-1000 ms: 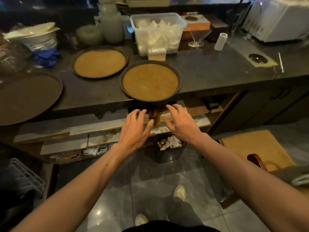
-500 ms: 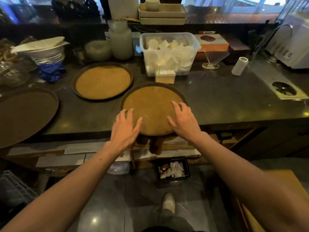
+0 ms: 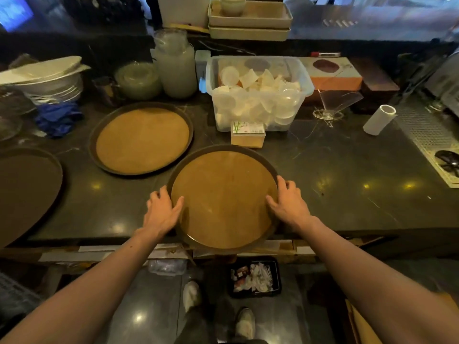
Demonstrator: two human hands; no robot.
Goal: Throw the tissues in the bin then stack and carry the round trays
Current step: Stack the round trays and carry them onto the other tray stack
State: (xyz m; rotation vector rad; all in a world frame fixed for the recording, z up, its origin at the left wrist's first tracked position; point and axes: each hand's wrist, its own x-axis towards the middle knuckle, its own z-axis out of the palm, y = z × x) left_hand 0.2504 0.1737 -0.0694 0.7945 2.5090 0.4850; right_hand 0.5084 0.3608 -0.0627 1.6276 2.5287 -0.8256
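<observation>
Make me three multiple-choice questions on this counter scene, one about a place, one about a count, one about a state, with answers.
1. Where is the small bin?
A. on the counter
B. on the floor below the counter
C. on a tray

2. How many round trays show?
A. two
B. three
C. five

3. How are the hands?
A. both grip the near tray's rim
B. both hang free
C. one holds a cup

Answers:
1 B: it sits by the feet.
2 B: near tray, middle tray, dark tray.
3 A: left hand and right hand clasp opposite edges.
</observation>
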